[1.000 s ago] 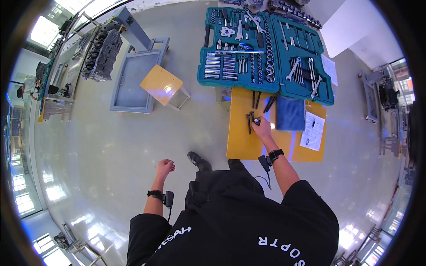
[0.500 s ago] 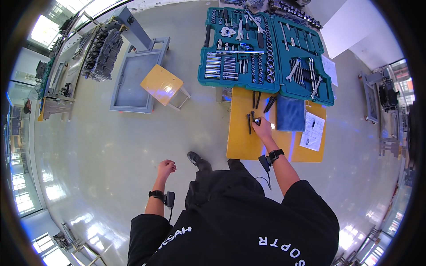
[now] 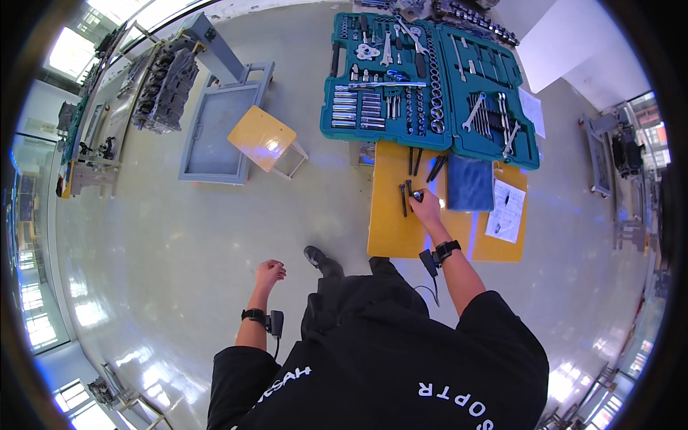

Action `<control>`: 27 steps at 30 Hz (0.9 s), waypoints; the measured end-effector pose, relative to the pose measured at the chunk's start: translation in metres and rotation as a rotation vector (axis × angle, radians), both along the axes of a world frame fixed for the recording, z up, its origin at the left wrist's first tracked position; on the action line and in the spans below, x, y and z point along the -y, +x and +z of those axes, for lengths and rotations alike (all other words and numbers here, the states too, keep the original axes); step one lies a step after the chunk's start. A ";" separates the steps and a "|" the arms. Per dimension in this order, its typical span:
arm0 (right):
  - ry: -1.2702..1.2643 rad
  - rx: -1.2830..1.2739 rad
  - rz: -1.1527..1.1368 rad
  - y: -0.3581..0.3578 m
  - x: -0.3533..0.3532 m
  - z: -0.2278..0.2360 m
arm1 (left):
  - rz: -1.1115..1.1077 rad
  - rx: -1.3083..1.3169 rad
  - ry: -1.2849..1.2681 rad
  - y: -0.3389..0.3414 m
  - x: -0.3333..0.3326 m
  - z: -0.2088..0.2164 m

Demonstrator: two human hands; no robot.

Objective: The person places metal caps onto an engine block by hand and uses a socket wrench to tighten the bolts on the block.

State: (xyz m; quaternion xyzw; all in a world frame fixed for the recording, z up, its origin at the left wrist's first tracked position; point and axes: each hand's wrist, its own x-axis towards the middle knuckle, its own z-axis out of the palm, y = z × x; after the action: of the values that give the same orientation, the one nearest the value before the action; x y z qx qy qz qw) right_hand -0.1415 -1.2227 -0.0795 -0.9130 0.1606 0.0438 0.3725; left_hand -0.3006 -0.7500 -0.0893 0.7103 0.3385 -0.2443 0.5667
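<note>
My right hand (image 3: pixel 427 208) is over the yellow tabletop (image 3: pixel 390 240), its fingers closed around a small dark shiny metal piece (image 3: pixel 418 195); most of that piece is hidden by the fingers. Just left of it are two long black bolts, one upright in the picture (image 3: pixel 403 201) and one partly covered by the hand (image 3: pixel 409 188). Farther up the table are several more black bolts (image 3: pixel 436 168), some by the toolbox edge. My left hand (image 3: pixel 270 273) hangs over the floor, away from the table, with fingers curled and nothing visible in them.
An open green tool case (image 3: pixel 459 147) with sockets and wrenches covers the far side. Beside my right hand lie a blue pad (image 3: pixel 470 185) and a written sheet (image 3: pixel 506 212). A yellow-topped stool (image 3: pixel 262 137), a grey stand (image 3: pixel 215 136) and an engine block (image 3: pixel 166 89) stand left.
Almost nothing differs. The view has shifted very slightly; my right hand stays at the bolts and my left hand keeps its curled pose.
</note>
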 end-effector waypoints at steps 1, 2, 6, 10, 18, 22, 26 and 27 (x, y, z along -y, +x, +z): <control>-0.007 -0.001 -0.016 -0.001 0.001 0.000 | 0.000 -0.010 0.005 0.000 -0.001 0.000; -0.015 -0.003 -0.034 -0.002 0.001 0.001 | -0.006 -0.010 0.004 0.000 -0.001 -0.001; -0.078 0.061 -0.059 -0.007 0.011 0.001 | -0.022 -0.006 -0.038 0.002 -0.004 -0.006; -0.052 0.072 -0.083 -0.012 -0.002 0.026 | -0.019 -0.004 -0.068 0.005 -0.028 -0.016; 0.016 0.173 -0.056 0.026 -0.108 0.086 | 0.088 0.059 -0.139 -0.002 -0.144 -0.028; 0.030 0.312 0.204 0.091 -0.196 0.100 | 0.202 0.135 -0.095 0.017 -0.208 -0.020; 0.054 0.338 0.414 0.119 -0.304 0.166 | 0.283 0.122 -0.103 0.018 -0.250 -0.009; 0.014 0.334 0.473 0.128 -0.319 0.169 | 0.306 0.153 -0.130 0.023 -0.255 -0.003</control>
State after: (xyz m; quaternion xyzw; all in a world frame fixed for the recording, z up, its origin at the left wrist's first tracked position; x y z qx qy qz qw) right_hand -0.0134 -0.9034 0.0896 -0.9170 -0.1207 -0.0202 0.3795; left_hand -0.2776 -0.4950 -0.0923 0.6289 0.3818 -0.1219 0.6662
